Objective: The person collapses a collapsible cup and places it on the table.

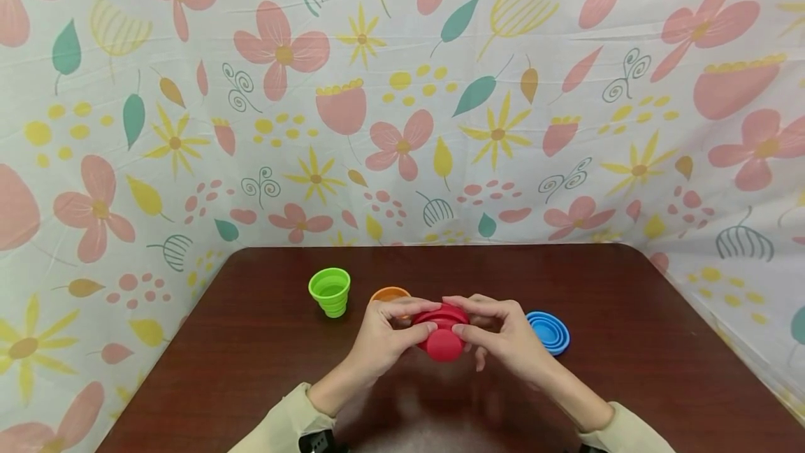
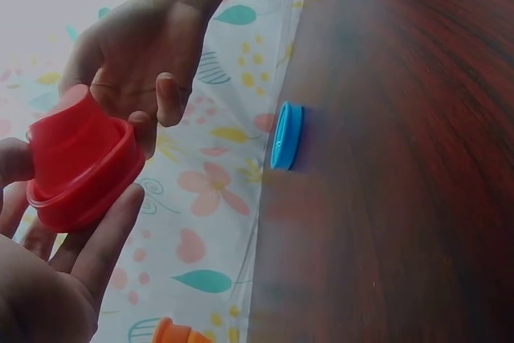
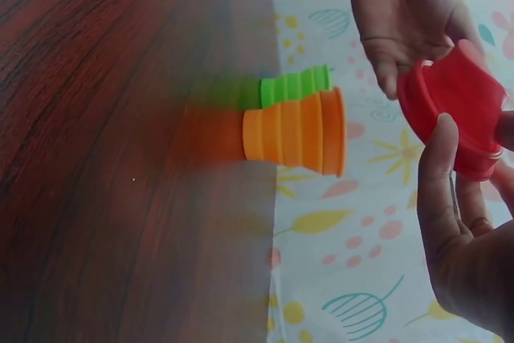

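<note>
Both hands hold a red collapsible cup (image 1: 444, 347) above the middle of the table. The left hand (image 1: 385, 335) grips its left side and the right hand (image 1: 506, 333) its right, thumbs pressing near the narrow part and fingers around the wider rim. In the left wrist view the red cup (image 2: 84, 162) is partly folded, its narrow part tilted and bent out of the wide ring. Just behind the left hand stands an orange collapsible cup (image 1: 390, 293), partly hidden in the head view; the right wrist view shows the orange cup (image 3: 293, 134) upright and extended.
An extended green collapsible cup (image 1: 330, 292) stands at the back left. Right of the right hand lies a blue collapsible cup (image 1: 549, 333), folded flat. The dark wooden table (image 1: 251, 369) ends at a floral cloth (image 1: 402, 89) behind it.
</note>
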Available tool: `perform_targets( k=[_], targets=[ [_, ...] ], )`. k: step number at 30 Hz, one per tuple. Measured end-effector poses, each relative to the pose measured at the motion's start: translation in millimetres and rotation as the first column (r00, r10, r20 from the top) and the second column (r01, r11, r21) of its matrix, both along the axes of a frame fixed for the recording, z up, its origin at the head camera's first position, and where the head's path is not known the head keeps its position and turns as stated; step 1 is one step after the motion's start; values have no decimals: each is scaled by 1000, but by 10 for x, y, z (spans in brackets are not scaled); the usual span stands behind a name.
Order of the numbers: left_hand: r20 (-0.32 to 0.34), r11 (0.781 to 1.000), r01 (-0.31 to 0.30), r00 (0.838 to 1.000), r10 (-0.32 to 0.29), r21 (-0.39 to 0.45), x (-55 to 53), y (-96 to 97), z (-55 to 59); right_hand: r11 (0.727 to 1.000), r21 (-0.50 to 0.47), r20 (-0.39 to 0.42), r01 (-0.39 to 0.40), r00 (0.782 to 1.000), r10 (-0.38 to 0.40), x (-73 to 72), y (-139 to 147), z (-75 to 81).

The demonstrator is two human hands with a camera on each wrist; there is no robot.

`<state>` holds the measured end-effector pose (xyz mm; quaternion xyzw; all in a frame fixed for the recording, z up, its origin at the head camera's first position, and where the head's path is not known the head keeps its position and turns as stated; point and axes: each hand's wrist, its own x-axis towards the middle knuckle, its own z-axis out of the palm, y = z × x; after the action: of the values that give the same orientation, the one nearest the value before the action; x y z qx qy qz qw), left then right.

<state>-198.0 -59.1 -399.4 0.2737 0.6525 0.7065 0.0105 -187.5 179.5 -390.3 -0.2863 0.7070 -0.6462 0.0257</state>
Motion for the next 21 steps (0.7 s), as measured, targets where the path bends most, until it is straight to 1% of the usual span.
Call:
perform_targets(
  k=[3, 8, 12, 15, 18, 21],
  targets=[
    [-3, 1000, 0, 1000, 0, 6, -3, -1, 7, 1000, -3, 10, -13, 1000, 13, 2, 11, -5],
    [-28, 1000, -8, 1000, 8, 0, -3, -3, 21, 996, -44, 37, -83, 996, 85, 1, 46, -15],
    [-37, 1000, 4, 999, -4, -1, 1, 2, 8, 991, -69, 25, -113, 993, 115, -2, 57, -22],
    [-32, 1000, 21, 999, -20, 9, 7, 12, -4, 993, -67, 2, -100, 995, 100, -2, 49, -31],
    [-24, 1000, 20, 1000, -19, 11, 21, 23, 0, 996, -53, -28, -69, 997, 68, 3, 33, -48],
    [0, 1000, 11, 1000, -11, 5, 42, 29, 18, 999, -38, -46, -27, 999, 25, 5, 16, -61]
  ],
)
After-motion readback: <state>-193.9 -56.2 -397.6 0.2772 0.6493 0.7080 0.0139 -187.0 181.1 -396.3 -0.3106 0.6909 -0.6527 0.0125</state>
